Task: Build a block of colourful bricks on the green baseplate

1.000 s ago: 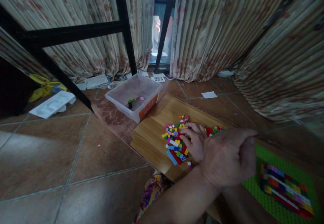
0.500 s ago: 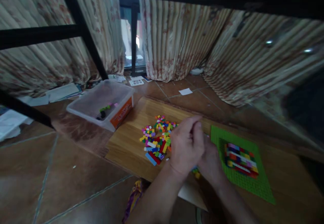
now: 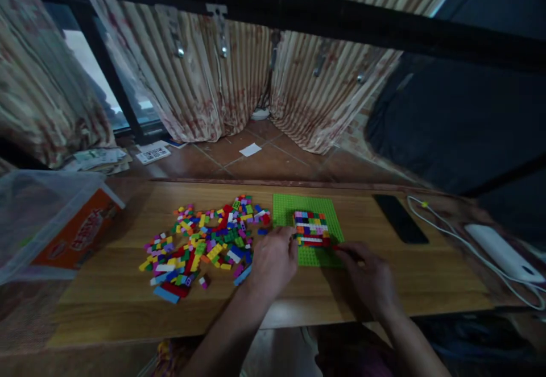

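A green baseplate [image 3: 286, 212] lies on a low wooden board [image 3: 106, 286], with a small multicoloured block of bricks [image 3: 311, 229] built on it. My left hand [image 3: 273, 260] rests at the plate's near left corner, fingertips close to the built block; whether it holds a brick is hidden. My right hand [image 3: 369, 274] sits at the plate's near right corner, fingers curled low, and I cannot tell if it grips anything. A spread pile of loose coloured bricks [image 3: 200, 243] lies left of the plate.
A clear plastic bin [image 3: 51, 223] with an orange label stands at the board's left end. A black phone [image 3: 400, 218] lies right of the plate, then a white cable [image 3: 447, 232] and a white device [image 3: 503, 252]. Curtains and papers sit beyond.
The view has swung right and squared up on the board. Both hands have moved off the loose brick pile to the near edge of the green baseplate.
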Motion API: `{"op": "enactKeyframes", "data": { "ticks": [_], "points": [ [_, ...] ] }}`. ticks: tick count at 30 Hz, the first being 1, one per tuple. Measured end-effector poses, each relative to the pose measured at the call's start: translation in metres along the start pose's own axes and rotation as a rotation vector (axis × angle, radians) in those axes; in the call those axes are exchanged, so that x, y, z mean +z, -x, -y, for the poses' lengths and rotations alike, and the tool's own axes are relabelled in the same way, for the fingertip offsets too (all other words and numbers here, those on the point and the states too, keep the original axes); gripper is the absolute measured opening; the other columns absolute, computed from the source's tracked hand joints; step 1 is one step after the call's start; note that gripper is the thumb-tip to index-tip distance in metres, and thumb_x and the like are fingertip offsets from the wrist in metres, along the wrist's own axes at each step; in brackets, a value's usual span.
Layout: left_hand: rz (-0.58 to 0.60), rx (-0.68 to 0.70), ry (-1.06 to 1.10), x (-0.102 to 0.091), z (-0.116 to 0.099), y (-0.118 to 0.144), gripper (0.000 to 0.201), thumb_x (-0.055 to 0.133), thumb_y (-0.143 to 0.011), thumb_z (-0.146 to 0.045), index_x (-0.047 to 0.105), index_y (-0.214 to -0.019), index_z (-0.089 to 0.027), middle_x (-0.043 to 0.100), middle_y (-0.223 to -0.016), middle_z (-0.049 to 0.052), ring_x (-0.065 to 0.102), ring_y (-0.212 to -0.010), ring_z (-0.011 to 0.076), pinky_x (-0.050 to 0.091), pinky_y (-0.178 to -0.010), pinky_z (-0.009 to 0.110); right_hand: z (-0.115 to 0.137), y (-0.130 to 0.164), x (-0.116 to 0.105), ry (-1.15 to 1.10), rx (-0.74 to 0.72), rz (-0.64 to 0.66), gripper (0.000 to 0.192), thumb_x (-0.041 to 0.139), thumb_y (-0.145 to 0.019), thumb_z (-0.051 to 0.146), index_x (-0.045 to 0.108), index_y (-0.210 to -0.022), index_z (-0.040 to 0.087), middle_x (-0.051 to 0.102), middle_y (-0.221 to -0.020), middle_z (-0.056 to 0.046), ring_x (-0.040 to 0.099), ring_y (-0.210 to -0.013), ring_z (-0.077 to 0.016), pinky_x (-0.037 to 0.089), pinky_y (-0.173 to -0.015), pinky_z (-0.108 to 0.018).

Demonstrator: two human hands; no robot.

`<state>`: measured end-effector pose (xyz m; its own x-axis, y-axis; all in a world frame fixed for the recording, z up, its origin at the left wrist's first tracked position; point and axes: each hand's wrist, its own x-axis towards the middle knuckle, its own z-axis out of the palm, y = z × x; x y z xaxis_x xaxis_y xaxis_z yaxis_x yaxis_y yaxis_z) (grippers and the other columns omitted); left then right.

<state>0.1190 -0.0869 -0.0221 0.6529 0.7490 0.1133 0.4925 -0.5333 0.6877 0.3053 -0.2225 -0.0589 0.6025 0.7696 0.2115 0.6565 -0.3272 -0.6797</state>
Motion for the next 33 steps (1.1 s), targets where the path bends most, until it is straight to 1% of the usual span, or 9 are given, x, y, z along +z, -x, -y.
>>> {"op": "enactKeyframes", "data": {
  "ticks": [3, 6, 12, 15, 19, 22, 27, 30, 33],
  "points": [
    [0.036, 0.027, -0.046, 0.009, -0.004, 0.0, 0.024, 0.046, -0.091, -0.02, 0.065, -0.106, -0.022, 0.071, -0.1, 0.005, 0.068, -0.085, 0.0188, 0.052, -0.08, 0.032, 0.006, -0.01, 0.004, -0.035, -0.128, 0.032, 0.021, 0.059, -0.088, 0.039, 0.071, -0.091, 0.023, 0.073, -0.093, -0.005, 0.069, -0.084, -0.0207, 0.054, -0.077, -0.033],
    [0.095, 0.066, -0.065, 0.017, -0.006, 0.001, 0.025, 0.043, -0.093, -0.022, 0.064, -0.107, -0.023, 0.072, -0.098, 0.005, 0.068, -0.085, 0.0199, 0.053, -0.079, 0.033, 0.01, -0.014, 0.008, -0.064, -0.217, 0.024, 0.016, 0.06, -0.089, 0.033, 0.072, -0.09, 0.023, 0.073, -0.09, -0.004, 0.069, -0.083, -0.0193, 0.054, -0.076, -0.031],
    [0.235, 0.124, -0.131, 0.037, -0.016, 0.003, 0.034, 0.042, -0.095, -0.026, 0.056, -0.126, -0.024, 0.074, -0.099, 0.006, 0.071, -0.088, 0.0221, 0.055, -0.079, 0.036, 0.009, -0.014, 0.009, -0.096, -0.252, -0.007, 0.014, 0.06, -0.089, 0.025, 0.074, -0.09, 0.024, 0.072, -0.088, -0.003, 0.068, -0.081, -0.0169, 0.054, -0.074, -0.029],
    [0.276, 0.135, -0.159, 0.046, -0.021, 0.006, 0.042, 0.041, -0.095, -0.028, 0.047, -0.136, -0.022, 0.074, -0.097, 0.008, 0.071, -0.086, 0.0233, 0.056, -0.077, 0.038, 0.008, -0.012, 0.01, -0.142, -0.237, -0.018, 0.014, 0.061, -0.088, 0.024, 0.074, -0.09, 0.025, 0.072, -0.089, -0.003, 0.068, -0.081, -0.0164, 0.054, -0.074, -0.028],
    [0.302, 0.14, -0.22, 0.054, -0.025, 0.01, 0.049, 0.041, -0.095, -0.03, 0.039, -0.143, -0.017, 0.074, -0.095, 0.01, 0.072, -0.084, 0.0254, 0.056, -0.076, 0.04, 0.004, -0.011, 0.015, -0.238, -0.175, -0.025, 0.013, 0.062, -0.087, 0.025, 0.075, -0.087, 0.025, 0.072, -0.089, -0.003, 0.068, -0.083, -0.0171, 0.054, -0.076, -0.03],
    [0.302, 0.143, -0.257, 0.056, -0.026, 0.011, 0.053, 0.041, -0.095, -0.03, 0.035, -0.145, -0.016, 0.074, -0.093, 0.011, 0.072, -0.083, 0.0261, 0.057, -0.074, 0.04, 0.002, -0.011, 0.018, -0.322, -0.118, -0.021, 0.013, 0.063, -0.087, 0.028, 0.075, -0.088, 0.025, 0.072, -0.089, -0.003, 0.067, -0.083, -0.0174, 0.054, -0.075, -0.03],
    [0.299, 0.149, -0.291, 0.058, -0.026, 0.01, 0.054, 0.041, -0.095, -0.03, 0.034, -0.146, -0.015, 0.074, -0.093, 0.01, 0.072, -0.084, 0.0251, 0.056, -0.075, 0.038, 0.005, -0.012, 0.018, -0.367, -0.105, 0.016, 0.015, 0.064, -0.086, 0.034, 0.075, -0.089, 0.024, 0.071, -0.091, -0.005, 0.066, -0.086, -0.0185, 0.052, -0.078, -0.032],
    [0.315, 0.145, -0.293, 0.057, -0.028, 0.01, 0.054, 0.041, -0.095, -0.029, 0.032, -0.147, -0.014, 0.074, -0.094, 0.011, 0.072, -0.086, 0.0251, 0.056, -0.076, 0.038, 0.008, -0.015, 0.022, -0.414, -0.011, -0.018, 0.019, 0.066, -0.084, 0.039, 0.074, -0.083, 0.022, 0.07, -0.086, -0.004, 0.064, -0.083, -0.0189, 0.051, -0.077, -0.033],
    [0.319, 0.139, -0.29, 0.057, -0.03, 0.01, 0.056, 0.041, -0.095, -0.026, 0.03, -0.148, -0.015, 0.074, -0.095, 0.01, 0.072, -0.087, 0.0249, 0.056, -0.076, 0.037, 0.009, -0.019, 0.027, -0.472, 0.108, -0.057, 0.024, 0.072, -0.076, 0.043, 0.073, -0.079, 0.02, 0.07, -0.082, -0.004, 0.064, -0.079, -0.0189, 0.051, -0.074, -0.033]
  ]
}}
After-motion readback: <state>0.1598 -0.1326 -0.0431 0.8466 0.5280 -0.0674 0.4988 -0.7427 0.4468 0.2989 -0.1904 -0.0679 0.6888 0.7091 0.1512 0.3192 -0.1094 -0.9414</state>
